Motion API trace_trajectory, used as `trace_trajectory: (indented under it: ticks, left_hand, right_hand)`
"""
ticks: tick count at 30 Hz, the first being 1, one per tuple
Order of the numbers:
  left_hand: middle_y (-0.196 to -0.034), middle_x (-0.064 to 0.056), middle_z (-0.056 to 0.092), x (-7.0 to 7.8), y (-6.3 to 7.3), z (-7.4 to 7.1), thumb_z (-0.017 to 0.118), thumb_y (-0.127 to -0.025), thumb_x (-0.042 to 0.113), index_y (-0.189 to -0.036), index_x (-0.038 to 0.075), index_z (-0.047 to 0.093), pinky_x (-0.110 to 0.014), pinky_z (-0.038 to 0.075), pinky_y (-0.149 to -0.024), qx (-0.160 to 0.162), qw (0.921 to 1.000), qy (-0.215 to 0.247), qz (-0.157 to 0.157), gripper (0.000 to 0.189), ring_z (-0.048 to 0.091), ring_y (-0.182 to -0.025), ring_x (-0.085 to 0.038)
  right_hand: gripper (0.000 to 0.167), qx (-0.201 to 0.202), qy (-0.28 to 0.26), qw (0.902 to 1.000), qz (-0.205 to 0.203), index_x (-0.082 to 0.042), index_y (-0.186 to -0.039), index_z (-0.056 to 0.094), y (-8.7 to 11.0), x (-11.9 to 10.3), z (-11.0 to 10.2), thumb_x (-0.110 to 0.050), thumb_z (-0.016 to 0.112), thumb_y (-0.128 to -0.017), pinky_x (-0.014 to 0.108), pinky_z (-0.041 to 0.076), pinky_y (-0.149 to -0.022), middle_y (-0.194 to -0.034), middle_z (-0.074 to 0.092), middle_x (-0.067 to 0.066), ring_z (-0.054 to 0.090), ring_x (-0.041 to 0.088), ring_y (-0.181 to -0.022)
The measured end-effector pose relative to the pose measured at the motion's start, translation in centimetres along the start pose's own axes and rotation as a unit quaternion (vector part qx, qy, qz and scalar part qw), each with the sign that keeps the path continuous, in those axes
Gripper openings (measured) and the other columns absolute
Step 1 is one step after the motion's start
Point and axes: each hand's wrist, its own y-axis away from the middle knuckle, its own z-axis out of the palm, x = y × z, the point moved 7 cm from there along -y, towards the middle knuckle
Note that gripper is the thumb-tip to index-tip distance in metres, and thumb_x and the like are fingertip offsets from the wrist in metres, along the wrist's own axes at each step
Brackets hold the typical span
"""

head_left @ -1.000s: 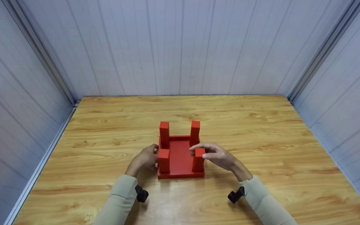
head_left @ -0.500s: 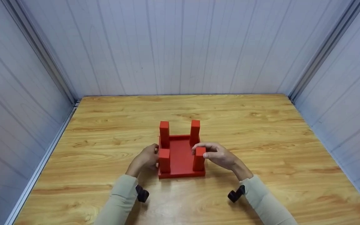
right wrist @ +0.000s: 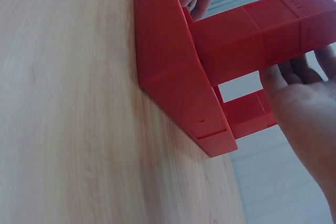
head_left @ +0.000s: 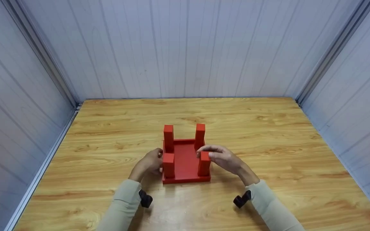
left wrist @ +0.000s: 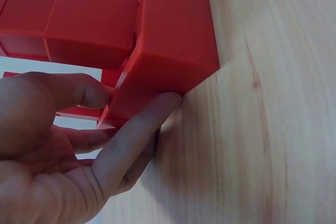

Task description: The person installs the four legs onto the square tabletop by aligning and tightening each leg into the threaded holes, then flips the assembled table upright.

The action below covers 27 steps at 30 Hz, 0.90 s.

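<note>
A red rimmed base point(head_left: 185, 160) lies on the wooden table, with a square red post standing at each corner, like a small table turned upside down. At its left side my left hand point(head_left: 153, 161) grips the rim. The left wrist view shows the thumb point(left wrist: 94, 94) on the rim's top edge and fingers point(left wrist: 139, 129) along the outer wall. My right hand point(head_left: 225, 158) is at the upper part of the near right post point(head_left: 204, 166). Its thumb point(right wrist: 273, 80) touches the post, and the other fingers curl behind, partly hidden.
The wooden tabletop point(head_left: 108, 128) spreads around the red piece on all sides. Pale panel walls point(head_left: 185, 48) rise at the back, left and right. A black wrist camera point(head_left: 145, 199) sits on the left wrist, another black camera point(head_left: 242, 199) on the right.
My right thumb has slid from the front of the near right post to its right upper edge, and the fingers have shifted slightly. The left hand and the red base stay nearly in place.
</note>
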Motion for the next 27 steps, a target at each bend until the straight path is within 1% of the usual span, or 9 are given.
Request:
trace_trajectory:
  ticks: [3, 5, 9, 13, 17, 20, 22, 25, 27]
  left_hand:
    - [-0.111, -0.016, 0.055, 0.0, -0.1, 0.0, 0.056, -0.093, 0.010, -0.129, -0.002, 0.048, -0.037, 0.055, -0.059, 0.001, 1.0000, -0.003, 0.002, 0.038, 0.060, -0.074, -0.023]
    - [-0.107, -0.016, 0.055, 0.0, -0.2, 0.0, 0.055, -0.093, 0.010, -0.128, -0.002, 0.048, -0.037, 0.055, -0.059, -0.001, 1.0000, -0.001, 0.003, 0.038, 0.059, -0.072, -0.023]
    - [-0.093, -0.013, 0.053, -0.2, -0.2, -0.1, 0.054, -0.092, 0.006, -0.127, -0.003, 0.049, -0.036, 0.053, -0.058, -0.005, 0.9999, 0.015, 0.001, 0.036, 0.056, -0.070, -0.021]
    - [-0.082, -0.010, 0.048, -0.4, -0.3, -0.1, 0.052, -0.092, 0.003, -0.124, -0.002, 0.048, -0.034, 0.051, -0.057, -0.013, 0.9989, 0.044, -0.006, 0.032, 0.050, -0.068, -0.020]
    - [-0.076, -0.009, 0.046, -0.5, -0.4, 0.1, 0.050, -0.093, 0.002, -0.123, -0.002, 0.047, -0.031, 0.046, -0.054, -0.022, 0.9976, 0.064, -0.011, 0.030, 0.046, -0.064, -0.019]
    - [-0.076, -0.009, 0.045, -0.5, -0.4, 0.0, 0.049, -0.092, 0.000, -0.122, -0.002, 0.047, -0.031, 0.045, -0.053, -0.020, 0.9978, 0.063, -0.007, 0.030, 0.045, -0.064, -0.019]
    - [-0.079, -0.009, 0.046, -0.5, -0.4, -0.1, 0.049, -0.092, -0.001, -0.122, -0.002, 0.048, -0.031, 0.046, -0.053, -0.015, 0.9983, 0.057, -0.004, 0.030, 0.046, -0.065, -0.019]
    - [-0.082, -0.009, 0.047, -0.4, -0.4, -0.3, 0.050, -0.091, -0.002, -0.121, -0.002, 0.050, -0.032, 0.048, -0.053, -0.007, 0.9993, 0.037, 0.003, 0.030, 0.049, -0.067, -0.019]
    - [-0.083, -0.009, 0.047, -0.2, -0.5, -0.4, 0.051, -0.091, -0.001, -0.119, -0.002, 0.051, -0.032, 0.049, -0.054, -0.003, 0.9997, 0.022, 0.009, 0.028, 0.050, -0.067, -0.019]
  right_hand:
    - [0.026, 0.070, 0.006, 0.9975, 0.008, -0.002, -0.118, 0.059, -0.1, 0.0, -1.1, -0.016, 0.046, -0.100, 0.029, 0.042, -0.099, -0.119, 0.059, 0.005, 0.053, 0.017, -0.115]
    - [0.022, 0.135, 0.025, 0.9904, 0.021, -0.004, -0.111, 0.061, -0.1, 0.1, -2.0, -0.019, 0.051, -0.099, 0.029, 0.046, -0.096, -0.111, 0.062, 0.004, 0.057, 0.017, -0.108]
    - [0.025, 0.249, 0.090, 0.9621, 0.064, 0.002, -0.105, 0.059, 0.0, 0.7, -3.9, -0.021, 0.058, -0.096, 0.030, 0.052, -0.084, -0.101, 0.062, 0.012, 0.061, 0.023, -0.096]
    - [0.028, 0.308, 0.154, 0.9307, 0.124, 0.008, -0.108, 0.056, 0.3, 1.8, -5.0, -0.016, 0.058, -0.095, 0.030, 0.054, -0.076, -0.097, 0.059, 0.014, 0.060, 0.022, -0.088]
    - [0.023, 0.331, 0.220, 0.8969, 0.194, 0.003, -0.109, 0.057, 0.7, 2.9, -5.9, -0.015, 0.059, -0.095, 0.034, 0.056, -0.073, -0.096, 0.059, 0.010, 0.062, 0.017, -0.080]
    - [0.021, 0.324, 0.290, 0.8686, 0.238, -0.001, -0.106, 0.060, 0.8, 3.4, -6.2, -0.018, 0.060, -0.094, 0.035, 0.055, -0.074, -0.098, 0.062, 0.012, 0.063, 0.018, -0.081]
    - [0.022, 0.309, 0.328, 0.8540, 0.260, 0.000, -0.105, 0.063, 0.7, 3.7, -6.2, -0.019, 0.060, -0.093, 0.034, 0.053, -0.075, -0.099, 0.064, 0.012, 0.062, 0.018, -0.083]
    - [0.023, 0.284, 0.366, 0.8420, 0.277, 0.001, -0.106, 0.066, 0.3, 4.0, -6.1, -0.017, 0.061, -0.092, 0.033, 0.051, -0.079, -0.100, 0.066, 0.012, 0.060, 0.019, -0.088]
    - [0.023, 0.272, 0.376, 0.8403, 0.280, 0.002, -0.107, 0.067, -0.1, 4.0, -6.0, -0.013, 0.060, -0.091, 0.034, 0.050, -0.081, -0.100, 0.067, 0.013, 0.060, 0.019, -0.089]
